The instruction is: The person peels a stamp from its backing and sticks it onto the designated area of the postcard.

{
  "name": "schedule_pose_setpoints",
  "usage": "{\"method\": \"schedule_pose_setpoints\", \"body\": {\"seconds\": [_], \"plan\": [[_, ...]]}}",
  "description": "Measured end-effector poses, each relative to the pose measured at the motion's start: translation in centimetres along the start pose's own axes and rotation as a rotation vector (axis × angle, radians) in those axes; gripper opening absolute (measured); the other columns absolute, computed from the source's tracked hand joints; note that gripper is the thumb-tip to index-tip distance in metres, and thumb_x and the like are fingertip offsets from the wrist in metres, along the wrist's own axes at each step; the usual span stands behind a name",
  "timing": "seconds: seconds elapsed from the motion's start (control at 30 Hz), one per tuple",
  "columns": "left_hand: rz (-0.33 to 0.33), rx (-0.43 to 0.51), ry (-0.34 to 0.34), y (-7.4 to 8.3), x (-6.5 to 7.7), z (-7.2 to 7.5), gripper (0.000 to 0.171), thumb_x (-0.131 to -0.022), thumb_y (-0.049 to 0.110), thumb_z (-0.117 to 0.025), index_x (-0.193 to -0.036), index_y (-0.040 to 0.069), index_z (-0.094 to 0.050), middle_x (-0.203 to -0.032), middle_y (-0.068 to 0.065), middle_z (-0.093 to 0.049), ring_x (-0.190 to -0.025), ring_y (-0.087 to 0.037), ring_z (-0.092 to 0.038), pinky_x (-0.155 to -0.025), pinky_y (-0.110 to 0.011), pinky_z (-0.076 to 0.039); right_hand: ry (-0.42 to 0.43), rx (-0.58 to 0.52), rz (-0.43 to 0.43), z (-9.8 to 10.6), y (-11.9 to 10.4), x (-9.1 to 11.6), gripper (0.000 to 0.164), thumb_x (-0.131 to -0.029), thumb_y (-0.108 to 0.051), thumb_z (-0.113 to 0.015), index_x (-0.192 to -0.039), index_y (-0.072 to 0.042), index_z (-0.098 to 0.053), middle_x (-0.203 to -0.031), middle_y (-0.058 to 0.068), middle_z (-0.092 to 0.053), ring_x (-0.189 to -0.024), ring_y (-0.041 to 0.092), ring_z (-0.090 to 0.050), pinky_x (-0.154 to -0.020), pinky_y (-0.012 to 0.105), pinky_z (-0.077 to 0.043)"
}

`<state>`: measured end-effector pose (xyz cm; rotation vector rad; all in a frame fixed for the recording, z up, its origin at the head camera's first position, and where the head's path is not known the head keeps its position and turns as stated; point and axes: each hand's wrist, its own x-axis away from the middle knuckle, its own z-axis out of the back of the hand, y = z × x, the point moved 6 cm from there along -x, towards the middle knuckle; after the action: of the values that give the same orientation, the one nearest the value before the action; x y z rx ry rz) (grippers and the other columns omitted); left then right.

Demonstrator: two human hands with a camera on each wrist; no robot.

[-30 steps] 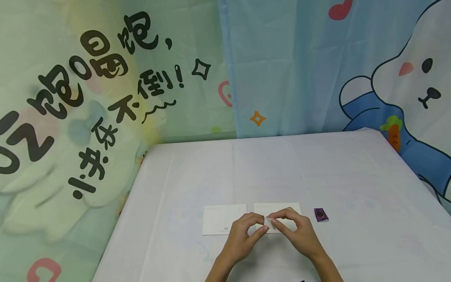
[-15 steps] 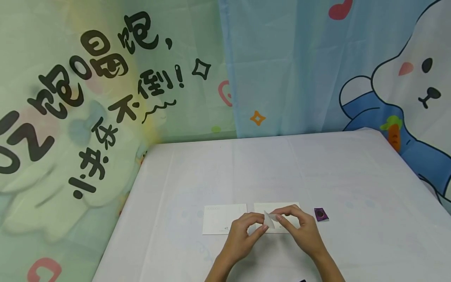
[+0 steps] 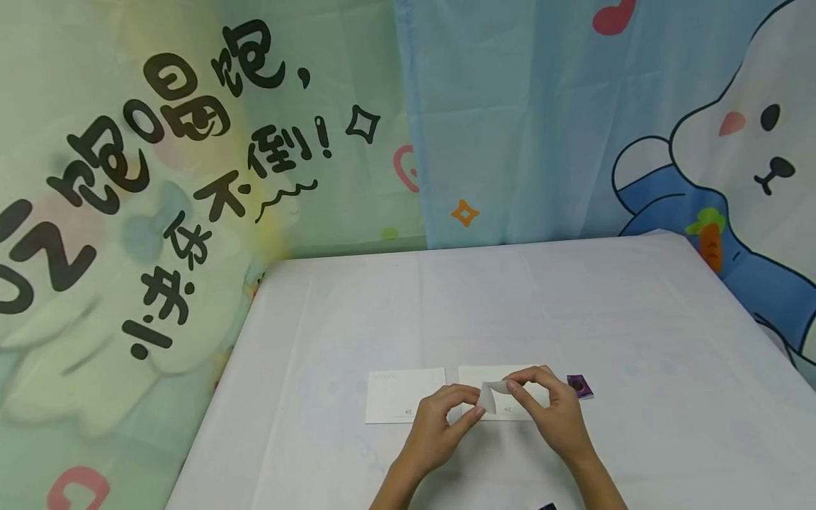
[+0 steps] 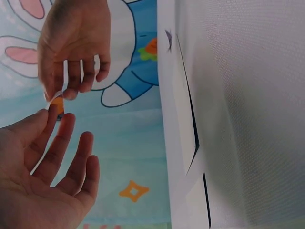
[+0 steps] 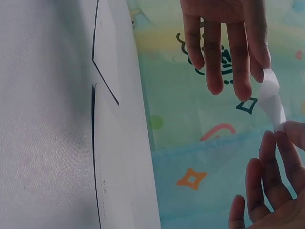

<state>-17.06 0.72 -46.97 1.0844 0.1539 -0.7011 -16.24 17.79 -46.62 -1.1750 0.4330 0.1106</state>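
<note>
Two pinches on one white piece, held above table, well short of far edge: we see left hand gripping left end, right hand right end; bent long axis roughly parallels that edge, neither hand nearer.

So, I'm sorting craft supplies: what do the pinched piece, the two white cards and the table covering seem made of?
Pinched piece: dull white paper or film; thin, bending between the fingertips. White cards: probably matt card stock, with crisp straight edges. Table covering: likely matt cloth; fine texture shows in wrist views.
</note>
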Motion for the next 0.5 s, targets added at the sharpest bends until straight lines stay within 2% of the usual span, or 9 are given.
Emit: {"method": "schedule_pose_setpoints", "body": {"seconds": [0.07,0.17,0.33,0.5], "plan": [[-0.009,-0.014,-0.002,0.05,0.04,-0.02,0.014,-0.091,0.021,-0.059,-0.092,0.009,-0.067,-0.102,0.002,-0.066,-0.098,-0.010,-0.059,-0.083,-0.026,-0.047,0.005,-0.002,-0.026,0.07,0.24,0.04,0.011,-0.080,0.000,-0.069,-0.087,-0.010,-0.068,-0.085,-0.002,-0.063,-0.086,0.007,-0.053,-0.086,0.025,-0.032],[-0.015,-0.013,-0.001,0.13,0.06,0.02,0.015,-0.091,0.021,-0.058,-0.093,0.009,-0.068,-0.102,0.001,-0.066,-0.098,-0.010,-0.059,-0.083,-0.026,-0.047,0.009,-0.005,-0.020,0.12,0.30,0.10,0.010,-0.081,-0.001,-0.068,-0.086,-0.009,-0.068,-0.084,-0.001,-0.063,-0.085,0.007,-0.054,-0.087,0.026,-0.032],[0.020,0.036,-0.009,-0.03,0.11,-0.01,0.016,-0.090,0.023,-0.060,-0.093,0.010,-0.069,-0.104,0.002,-0.066,-0.100,-0.012,-0.059,-0.085,-0.028,-0.047,0.020,-0.001,-0.014,0.34,-0.57,0.07,0.009,-0.081,0.002,-0.067,-0.086,-0.007,-0.068,-0.084,0.001,-0.064,-0.082,0.005,-0.053,-0.087,0.021,-0.031],[0.047,0.069,-0.003,-0.04,0.15,0.15,0.017,-0.089,0.025,-0.061,-0.093,0.011,-0.070,-0.105,0.004,-0.066,-0.100,-0.011,-0.059,-0.086,-0.029,-0.047,0.022,-0.041,-0.009,0.83,0.03,-0.08,0.010,-0.082,0.003,-0.066,-0.088,-0.005,-0.068,-0.086,0.001,-0.064,-0.083,0.007,-0.053,-0.089,0.017,-0.030]]}}
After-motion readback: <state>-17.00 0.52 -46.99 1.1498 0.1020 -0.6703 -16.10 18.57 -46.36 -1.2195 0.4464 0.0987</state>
